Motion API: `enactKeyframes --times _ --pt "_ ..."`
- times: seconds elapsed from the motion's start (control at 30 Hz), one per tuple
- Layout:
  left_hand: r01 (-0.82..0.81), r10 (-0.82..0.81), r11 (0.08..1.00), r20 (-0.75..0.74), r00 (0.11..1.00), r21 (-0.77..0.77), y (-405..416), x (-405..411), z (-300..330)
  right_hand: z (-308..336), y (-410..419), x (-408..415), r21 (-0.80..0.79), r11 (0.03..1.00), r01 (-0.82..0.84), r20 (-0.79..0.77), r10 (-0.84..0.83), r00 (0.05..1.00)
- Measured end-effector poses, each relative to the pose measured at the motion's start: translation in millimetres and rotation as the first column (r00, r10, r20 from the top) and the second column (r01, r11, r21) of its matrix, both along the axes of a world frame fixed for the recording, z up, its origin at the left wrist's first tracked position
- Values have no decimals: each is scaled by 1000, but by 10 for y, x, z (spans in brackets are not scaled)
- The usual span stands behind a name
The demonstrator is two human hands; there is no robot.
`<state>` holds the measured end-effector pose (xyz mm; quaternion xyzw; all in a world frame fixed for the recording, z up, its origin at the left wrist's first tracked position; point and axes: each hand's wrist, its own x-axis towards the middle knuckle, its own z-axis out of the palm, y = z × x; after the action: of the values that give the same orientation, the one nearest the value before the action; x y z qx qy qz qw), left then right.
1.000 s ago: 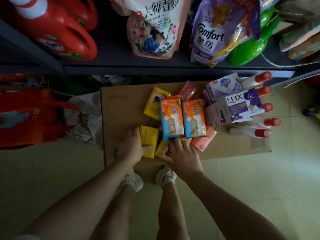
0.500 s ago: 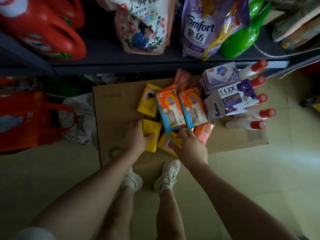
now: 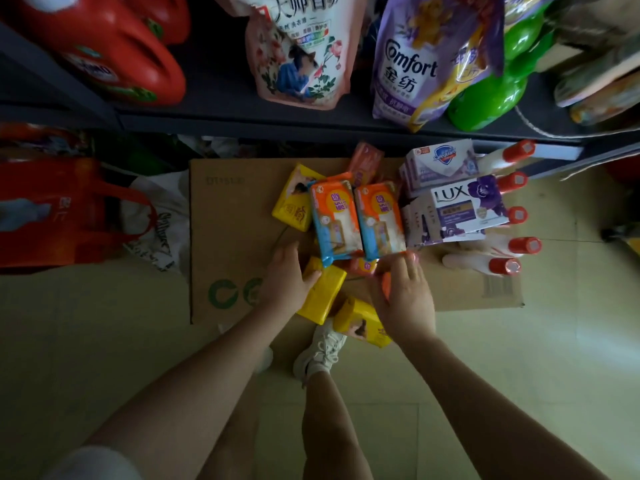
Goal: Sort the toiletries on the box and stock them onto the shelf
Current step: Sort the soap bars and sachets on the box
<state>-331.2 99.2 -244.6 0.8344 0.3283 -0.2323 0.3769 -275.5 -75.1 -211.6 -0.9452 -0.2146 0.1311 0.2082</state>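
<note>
A flat cardboard box (image 3: 228,237) on the floor carries the toiletries. My left hand (image 3: 285,278) holds a yellow soap pack (image 3: 323,294) near the box's front edge. My right hand (image 3: 403,291) grips an orange-pink pack (image 3: 385,284), mostly hidden under the palm. Another yellow pack (image 3: 360,323) lies by my right wrist. Two orange-and-blue packs (image 3: 358,220) lie side by side in the middle, with one more yellow pack (image 3: 292,202) to their left. Purple LUX (image 3: 457,213) and Safeguard boxes (image 3: 440,162) and several white bottles with red caps (image 3: 485,263) sit at the right.
The dark shelf (image 3: 242,116) behind the box holds red detergent jugs (image 3: 114,53), a floral refill pouch (image 3: 301,53), a purple Comfort pouch (image 3: 412,64) and a green bottle (image 3: 495,88). A red bag (image 3: 59,209) and a white plastic bag (image 3: 156,216) lie left of the box. My shoe (image 3: 322,348) stands at the box's front edge.
My right hand has left the yellow pack, now lying near the front edge, and taken hold of the orange-pink pack. My left hand stays on its yellow pack.
</note>
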Motion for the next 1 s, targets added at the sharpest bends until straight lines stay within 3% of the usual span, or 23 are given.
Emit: enactKeyframes --times 0.07,0.13,0.2,0.37,0.5,0.6,0.63,0.7,0.77,0.83,0.9,1.0 --pt "31 -31 999 0 1000 -18 -38 -88 9 -125 -261 -282 -177 968 -178 -92 164 982" --pt "105 -105 995 4 995 2 -129 -168 -10 -275 -426 -482 -348 869 -350 -193 299 934" --pt "159 -159 986 9 987 55 -213 -215 -65 -423 -466 -589 -418 817 -397 -220 333 917" --pt "180 -178 977 -20 984 114 -248 -134 -109 -505 -341 -593 -287 939 -191 -202 135 970" --pt "209 -204 972 -60 977 111 -255 -105 -21 -319 -297 -596 -261 965 29 -297 -109 949" --pt "296 -321 906 36 946 304 -198 -175 99 -279 -425 -724 -234 963 137 -324 -210 922" --pt "329 -402 865 131 906 378 -193 -224 141 -275 -473 -781 -227 958 176 -338 -247 908" --pt "406 -580 793 358 732 455 -240 -368 197 -278 -571 -901 -214 945 248 -366 -313 876" --pt "600 -691 720 448 567 350 -361 -561 214 -306 -659 -1038 -192 932 308 -392 -360 847" --pt "780 -764 605 391 513 158 -541 -760 145 -389 -764 -1187 -169 920 354 -426 -392 816" --pt "857 -833 515 239 500 2 -732 -964 -46 -549 -899 -1355 -170 907 386 -466 -419 779" --pt "899 -900 435 6 436 -39 -949 -1176 -661 -982 -1159 -1621 -189 874 448 -521 -476 709"
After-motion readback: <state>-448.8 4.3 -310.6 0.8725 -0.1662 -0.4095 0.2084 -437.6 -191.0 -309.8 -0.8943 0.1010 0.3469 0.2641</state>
